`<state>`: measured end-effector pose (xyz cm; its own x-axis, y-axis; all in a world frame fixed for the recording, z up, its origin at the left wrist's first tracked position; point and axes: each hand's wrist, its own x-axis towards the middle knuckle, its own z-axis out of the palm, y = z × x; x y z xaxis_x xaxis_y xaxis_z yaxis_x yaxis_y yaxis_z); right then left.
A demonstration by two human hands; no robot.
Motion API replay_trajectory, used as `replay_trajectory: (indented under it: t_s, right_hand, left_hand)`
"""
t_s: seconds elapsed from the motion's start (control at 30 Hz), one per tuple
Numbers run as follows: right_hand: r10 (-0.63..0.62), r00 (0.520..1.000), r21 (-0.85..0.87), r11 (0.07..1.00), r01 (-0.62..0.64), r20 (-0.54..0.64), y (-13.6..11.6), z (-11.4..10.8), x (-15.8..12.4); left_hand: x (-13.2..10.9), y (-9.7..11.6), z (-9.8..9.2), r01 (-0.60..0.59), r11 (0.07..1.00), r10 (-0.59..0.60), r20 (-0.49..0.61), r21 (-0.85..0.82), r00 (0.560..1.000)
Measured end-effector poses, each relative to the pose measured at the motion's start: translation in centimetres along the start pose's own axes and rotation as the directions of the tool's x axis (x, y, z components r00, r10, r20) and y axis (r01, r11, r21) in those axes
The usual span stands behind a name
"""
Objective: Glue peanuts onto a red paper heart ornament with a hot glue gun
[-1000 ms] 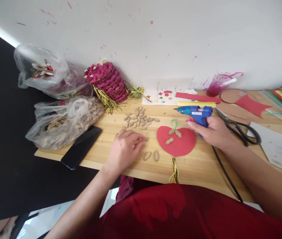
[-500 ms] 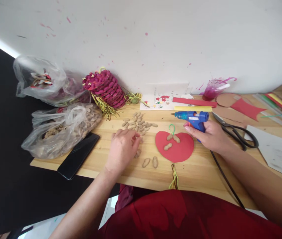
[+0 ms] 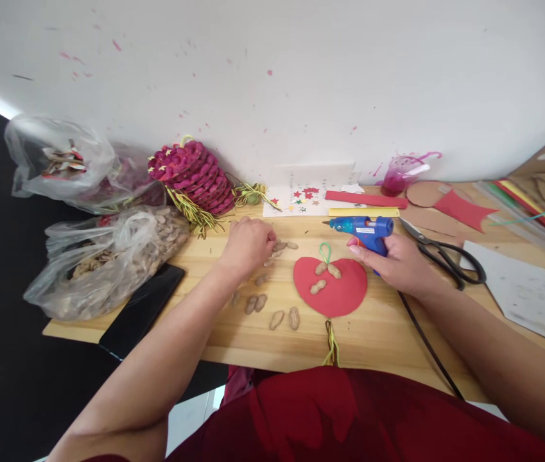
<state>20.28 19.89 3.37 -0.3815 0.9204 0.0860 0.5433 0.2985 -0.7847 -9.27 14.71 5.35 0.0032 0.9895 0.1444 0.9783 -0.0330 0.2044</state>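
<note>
My right hand (image 3: 402, 264) is wrapped round the handle of a blue hot glue gun (image 3: 366, 231), its nozzle pointing left above a red heart-shaped cutout (image 3: 344, 301). Three peanuts (image 3: 318, 287) lie on the cutout, which has a green loop (image 3: 325, 252) at its top and a yellow and brown yarn tassel (image 3: 331, 346) below. Over the pile of unshelled peanuts (image 3: 285, 246), my left hand (image 3: 249, 246) is closed with its fingers curled down. Its back hides the fingertips and whatever they hold. Several loose peanuts (image 3: 276, 319) lie nearer the table's front edge.
Bags of peanuts (image 3: 108, 256), a phone (image 3: 144, 311) and a magenta peanut-covered craft (image 3: 195, 176) are on the left. Star stickers (image 3: 308, 192), red strip (image 3: 366, 199) and a stained cup (image 3: 397, 176) stand along the wall. Scissors (image 3: 450, 256) and the glue gun's cord (image 3: 426, 343) lie right.
My left hand has moved away from me, from the near side of the peanut pile to over it. The glue gun stays in my right hand; the view has shifted slightly.
</note>
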Motion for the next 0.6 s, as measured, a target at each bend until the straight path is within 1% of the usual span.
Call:
replay_trajectory:
  t_s: [0.13, 0.23, 0.3, 0.4, 0.5, 0.6]
  right_hand:
    - [0.011, 1.0, 0.01, 1.0, -0.011, 0.001, -0.2, 0.0, -0.1]
    - [0.016, 1.0, 0.01, 1.0, -0.016, -0.005, -0.2, 0.0, -0.2]
    - [0.003, 1.0, 0.025, 1.0, -0.003, -0.011, -0.2, 0.1, -0.2]
    - [-0.006, 1.0, 0.037, 0.999, 0.006, -0.004, 0.0, 0.1, -0.1]
    - [-0.001, 1.0, 0.057, 0.998, 0.001, -0.002, 0.1, 0.2, -0.1]
    - [0.003, 1.0, 0.057, 0.998, -0.003, 0.004, -0.1, 0.2, -0.1]
  left_hand:
    - [-0.1, 0.0, -0.9, -0.019, 0.998, 0.02, 0.012, -0.056, 1.0]
    - [-1.3, 0.3, -1.7, -0.11, 0.982, 0.112, 0.003, -0.156, 0.994]
    - [-2.4, 0.6, -1.8, -0.216, 0.955, 0.224, 0.018, -0.202, 0.974]
    - [-4.1, 1.0, -1.5, -0.345, 0.921, 0.362, 0.068, -0.184, 0.93]
    - [-5.2, 1.1, -1.1, -0.394, 0.904, 0.414, 0.116, -0.166, 0.903]
    - [-5.8, 0.8, -1.0, -0.403, 0.896, 0.428, 0.12, -0.186, 0.896]
